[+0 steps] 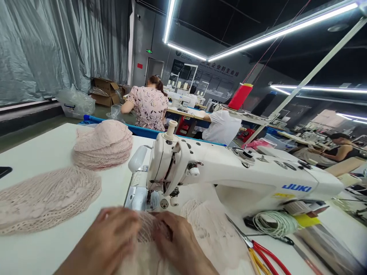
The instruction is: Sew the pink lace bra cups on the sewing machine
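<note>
A pale pink piece of lace fabric (145, 229) is bunched between my hands, just in front of the needle area of a white sewing machine (223, 164). My left hand (107, 235), slightly smeared by motion, has its fingers closed on the lace from the left. On the other side, my right hand (180, 235) grips it with curled fingers, the thumb against the fabric. The presser foot (149, 198) is beyond my fingertips; whether the lace lies under it I cannot tell. More pink lace (209, 221) spreads to the right of my right hand.
On the left of the white table (25, 152) lie a stack of pink lace cups (103, 145) and a long lace pile (51, 198). Red-handled scissors (263, 252) and a coil of pale cord (275, 223) sit at right. Co-workers sit beyond.
</note>
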`<state>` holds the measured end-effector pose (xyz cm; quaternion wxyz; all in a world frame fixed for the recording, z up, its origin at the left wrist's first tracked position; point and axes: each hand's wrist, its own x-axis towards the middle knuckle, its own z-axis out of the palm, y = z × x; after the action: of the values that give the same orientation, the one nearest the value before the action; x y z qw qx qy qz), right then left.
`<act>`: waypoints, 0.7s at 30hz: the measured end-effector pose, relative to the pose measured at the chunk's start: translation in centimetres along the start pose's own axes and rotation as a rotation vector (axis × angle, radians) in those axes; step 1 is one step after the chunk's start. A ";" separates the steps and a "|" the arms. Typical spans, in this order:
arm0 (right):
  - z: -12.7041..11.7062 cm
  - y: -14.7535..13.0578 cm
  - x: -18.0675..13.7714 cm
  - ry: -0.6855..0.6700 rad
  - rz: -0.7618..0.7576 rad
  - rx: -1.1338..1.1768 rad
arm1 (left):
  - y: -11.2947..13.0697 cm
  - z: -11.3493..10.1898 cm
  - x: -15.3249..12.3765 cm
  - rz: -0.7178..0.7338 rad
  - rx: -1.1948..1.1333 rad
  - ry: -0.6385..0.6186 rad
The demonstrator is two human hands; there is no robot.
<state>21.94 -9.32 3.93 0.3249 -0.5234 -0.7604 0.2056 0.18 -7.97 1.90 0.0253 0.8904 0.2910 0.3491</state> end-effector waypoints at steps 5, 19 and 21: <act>-1.4 -0.6 0.5 -0.072 0.149 0.089 | -2.5 -1.1 3.6 -0.558 -0.106 -0.318; 0.3 0.1 0.8 0.124 -0.605 -0.418 | -2.8 -0.5 6.6 -0.476 -0.022 -0.424; 0.6 0.6 0.8 0.081 -0.573 -0.456 | -2.7 -0.8 6.5 -0.427 0.035 -0.378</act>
<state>21.70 -8.34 3.36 0.2744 -0.3562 -0.8888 -0.0894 2.10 -2.34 5.81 0.1368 0.8585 0.4680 0.1588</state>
